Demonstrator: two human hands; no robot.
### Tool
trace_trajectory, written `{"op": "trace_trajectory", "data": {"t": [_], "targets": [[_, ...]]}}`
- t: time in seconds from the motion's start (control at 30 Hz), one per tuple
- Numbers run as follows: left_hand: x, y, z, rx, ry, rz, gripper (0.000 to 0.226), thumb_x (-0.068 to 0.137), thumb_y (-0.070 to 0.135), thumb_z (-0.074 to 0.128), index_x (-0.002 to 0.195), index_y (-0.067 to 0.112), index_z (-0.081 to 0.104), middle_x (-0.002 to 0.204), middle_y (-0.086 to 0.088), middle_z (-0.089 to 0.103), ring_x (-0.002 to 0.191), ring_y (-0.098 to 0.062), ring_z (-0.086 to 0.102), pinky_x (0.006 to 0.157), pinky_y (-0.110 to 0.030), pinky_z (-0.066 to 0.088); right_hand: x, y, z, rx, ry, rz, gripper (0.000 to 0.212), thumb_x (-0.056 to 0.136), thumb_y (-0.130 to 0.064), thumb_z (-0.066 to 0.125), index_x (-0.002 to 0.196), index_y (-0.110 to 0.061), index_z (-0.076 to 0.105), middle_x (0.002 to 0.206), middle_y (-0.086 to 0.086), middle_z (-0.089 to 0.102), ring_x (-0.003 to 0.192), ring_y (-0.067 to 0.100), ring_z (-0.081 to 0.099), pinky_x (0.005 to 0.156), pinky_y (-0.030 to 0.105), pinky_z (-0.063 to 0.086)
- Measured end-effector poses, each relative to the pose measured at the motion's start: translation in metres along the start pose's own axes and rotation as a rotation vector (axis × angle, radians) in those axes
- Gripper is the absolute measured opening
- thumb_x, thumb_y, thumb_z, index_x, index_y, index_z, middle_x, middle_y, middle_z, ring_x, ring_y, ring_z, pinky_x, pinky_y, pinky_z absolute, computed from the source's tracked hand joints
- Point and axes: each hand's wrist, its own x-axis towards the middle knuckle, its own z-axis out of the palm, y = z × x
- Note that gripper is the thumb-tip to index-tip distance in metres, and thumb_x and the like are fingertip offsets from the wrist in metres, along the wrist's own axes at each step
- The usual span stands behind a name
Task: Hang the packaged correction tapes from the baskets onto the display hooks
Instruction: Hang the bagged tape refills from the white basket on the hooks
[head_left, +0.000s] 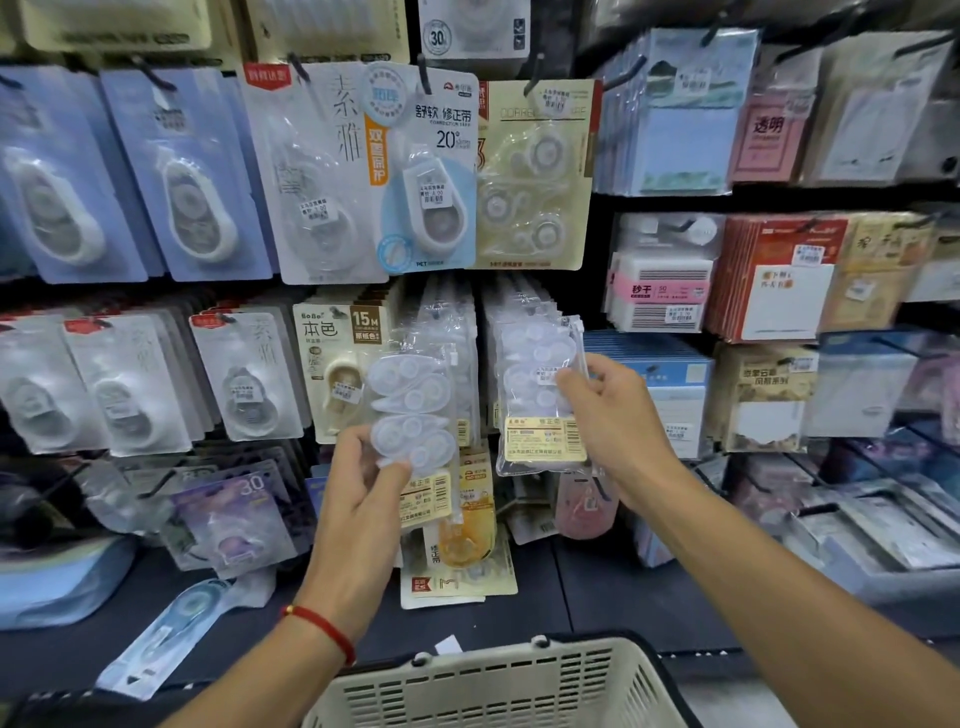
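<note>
My left hand (363, 483) grips a clear bag of white correction tapes (413, 415) by its lower left side and holds it up against the hanging rows at the display's middle. My right hand (613, 415) pinches a second clear bag of correction tapes (537, 384), with a yellow label at its bottom, by the right edge. That bag is level with a thick row of the same bags on a hook (519, 306). Whether either bag sits on a hook cannot be made out. A beige basket (493, 686) stands below my hands at the bottom centre.
Carded correction tapes (431, 171) hang in rows above and to the left. Sticky-note packs (675, 114) fill the hooks at right. Loose packages (457, 566) lie on the dark shelf (571, 597) under the hooks. A blue tape pack (171, 629) lies at lower left.
</note>
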Motion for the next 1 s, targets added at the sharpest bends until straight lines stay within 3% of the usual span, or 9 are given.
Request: {"op": "trace_trajectory", "data": {"t": [0.13, 0.33, 0.43, 0.53, 0.63, 0.7, 0.77, 0.87, 1.0], "targets": [[-0.001, 0.0, 0.0, 0.005, -0.041, 0.012, 0.018, 0.104, 0.005, 0.054, 0.111, 0.02, 0.061, 0.11, 0.015, 0.076, 0.102, 0.004, 0.069, 0.077, -0.006, 0.051, -0.001, -0.001, -0.003, 0.011, -0.032, -0.031, 0.019, 0.107, -0.025, 0.054, 0.108, -0.02, 0.072, 0.106, 0.028, 0.072, 0.088, 0.049, 0.069, 0.073, 0.062, 0.056], [-0.001, 0.001, 0.002, -0.003, -0.014, 0.015, 0.021, 0.102, 0.003, 0.055, 0.108, 0.022, 0.063, 0.107, 0.016, 0.076, 0.1, 0.005, 0.069, 0.075, -0.004, 0.049, -0.002, -0.004, -0.003, 0.071, -0.045, -0.029, 0.019, 0.107, -0.026, 0.055, 0.105, -0.025, 0.074, 0.103, 0.02, 0.076, 0.075, 0.026, 0.06, 0.067, 0.041, 0.046], [-0.001, 0.001, 0.002, -0.017, 0.003, 0.02, 0.022, 0.101, 0.003, 0.056, 0.109, 0.022, 0.064, 0.106, 0.014, 0.077, 0.099, 0.004, 0.07, 0.077, -0.005, 0.05, 0.001, 0.0, -0.004, -0.119, -0.006, -0.046, 0.013, 0.106, -0.03, 0.055, 0.114, -0.027, 0.065, 0.111, 0.006, 0.076, 0.094, 0.02, 0.07, 0.085, 0.042, 0.056], [0.001, 0.001, 0.003, -0.052, 0.002, 0.001, 0.024, 0.102, 0.003, 0.057, 0.113, 0.023, 0.065, 0.108, 0.014, 0.077, 0.101, 0.001, 0.071, 0.079, -0.009, 0.052, -0.006, 0.008, -0.002, -0.501, 0.04, -0.172, 0.035, 0.105, -0.033, 0.056, 0.138, -0.023, 0.053, 0.131, -0.002, 0.059, 0.121, 0.018, 0.057, 0.105, 0.042, 0.048], [0.003, -0.001, 0.01, -0.096, -0.062, -0.074, 0.026, 0.1, 0.006, 0.064, 0.118, 0.023, 0.069, 0.114, 0.007, 0.078, 0.11, -0.012, 0.072, 0.091, -0.029, 0.058, -0.02, 0.017, 0.009, -0.424, -0.13, -0.195, 0.023, 0.103, -0.038, 0.06, 0.124, -0.028, 0.065, 0.115, -0.014, 0.061, 0.111, 0.007, 0.059, 0.098, 0.026, 0.048], [0.004, 0.0, 0.019, -0.089, -0.106, -0.098, 0.029, 0.098, 0.006, 0.068, 0.121, 0.024, 0.07, 0.117, 0.001, 0.078, 0.113, -0.021, 0.072, 0.099, -0.045, 0.056, -0.028, 0.022, 0.014, -0.376, -0.188, -0.171, 0.014, 0.103, -0.044, 0.059, 0.102, -0.031, 0.066, 0.101, -0.017, 0.067, 0.095, -0.001, 0.062, 0.079, 0.008, 0.044], [0.006, 0.003, 0.028, -0.068, -0.155, -0.092, 0.031, 0.097, 0.007, 0.069, 0.121, 0.027, 0.071, 0.117, -0.001, 0.078, 0.113, -0.022, 0.072, 0.101, -0.045, 0.056, -0.03, 0.025, 0.016, -0.247, -0.183, -0.134, 0.023, 0.105, -0.043, 0.057, 0.096, -0.024, 0.065, 0.088, -0.007, 0.075, 0.083, 0.006, 0.068, 0.069, 0.014, 0.051], [0.009, 0.007, 0.044, -0.02, -0.201, -0.101, 0.044, 0.096, 0.002, 0.069, 0.126, 0.035, 0.066, 0.111, 0.003, 0.079, 0.107, -0.018, 0.075, 0.093, -0.038, 0.062, -0.029, 0.021, 0.013, -0.058, -0.071, -0.049, 0.021, 0.107, -0.037, 0.054, 0.097, -0.023, 0.064, 0.086, -0.001, 0.077, 0.082, 0.022, 0.075, 0.071, 0.044, 0.06], [0.009, 0.01, 0.061, -0.033, -0.254, -0.156, 0.068, 0.096, -0.011, 0.064, 0.148, 0.029, 0.047, 0.119, -0.014, 0.068, 0.104, -0.029, 0.073, 0.079, -0.032, 0.064, -0.018, 0.019, 0.002, -0.012, 0.06, -0.015, 0.023, 0.109, -0.038, 0.053, 0.099, -0.023, 0.068, 0.088, 0.003, 0.076, 0.086, 0.025, 0.074, 0.076, 0.048, 0.059]]}}
